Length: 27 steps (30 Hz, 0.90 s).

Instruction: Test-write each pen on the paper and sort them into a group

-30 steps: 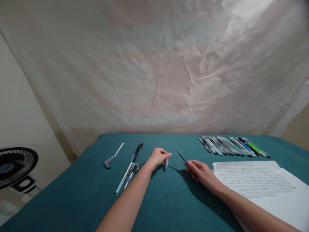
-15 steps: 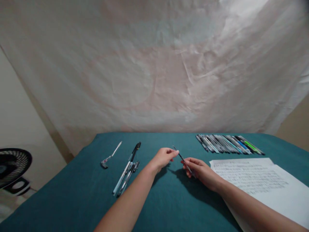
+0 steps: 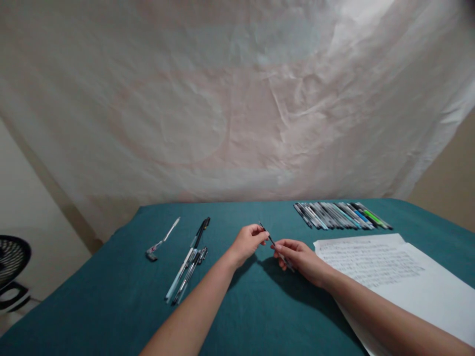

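Note:
Over the middle of the table, a slim dark pen (image 3: pixel 271 241) slants between my two hands. My left hand (image 3: pixel 247 243) is closed, thumb and finger pinching near the pen's upper, far end. Lower down, my right hand (image 3: pixel 299 257) grips the pen's body, with its near end showing below the fingers. The pen's fine details are too small to make out. To the left of my left hand lies a small group of pens (image 3: pixel 189 267), some with clear barrels and some with black caps.
A row of many pens (image 3: pixel 334 216), a green and a blue one among them, lies at the back right. Handwritten paper sheets (image 3: pixel 374 267) lie under my right forearm. A thin white item with a dark end (image 3: pixel 163 241) is at the left. A black fan (image 3: pixel 13 262) stands beyond the table (image 3: pixel 92 291).
The view has turned slightly to the right, so everything sits further left. Both hands keep hold of the pen in nearly the same pose.

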Motion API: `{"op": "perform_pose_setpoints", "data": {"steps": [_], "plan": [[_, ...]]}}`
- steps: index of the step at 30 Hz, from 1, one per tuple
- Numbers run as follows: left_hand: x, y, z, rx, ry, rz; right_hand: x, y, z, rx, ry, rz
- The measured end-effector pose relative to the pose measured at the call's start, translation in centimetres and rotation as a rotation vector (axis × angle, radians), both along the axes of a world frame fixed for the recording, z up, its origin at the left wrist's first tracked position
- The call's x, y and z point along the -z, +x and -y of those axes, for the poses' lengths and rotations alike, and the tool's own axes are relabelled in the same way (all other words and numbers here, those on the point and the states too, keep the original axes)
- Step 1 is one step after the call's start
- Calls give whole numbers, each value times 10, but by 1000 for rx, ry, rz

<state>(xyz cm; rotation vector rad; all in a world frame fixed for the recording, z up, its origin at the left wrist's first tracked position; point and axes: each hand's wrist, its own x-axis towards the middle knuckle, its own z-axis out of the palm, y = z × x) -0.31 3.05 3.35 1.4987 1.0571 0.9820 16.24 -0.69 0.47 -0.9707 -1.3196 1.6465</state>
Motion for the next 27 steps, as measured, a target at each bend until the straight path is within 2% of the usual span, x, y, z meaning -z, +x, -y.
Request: {"op": "perform_pose_setpoints", "data": {"steps": [23,27], "plan": [[2,0,2,69,-41,32,4,2,-2,14,2,-32],[0,-1,3,95,19,32,6,3,-2,8,15,-56]]}}
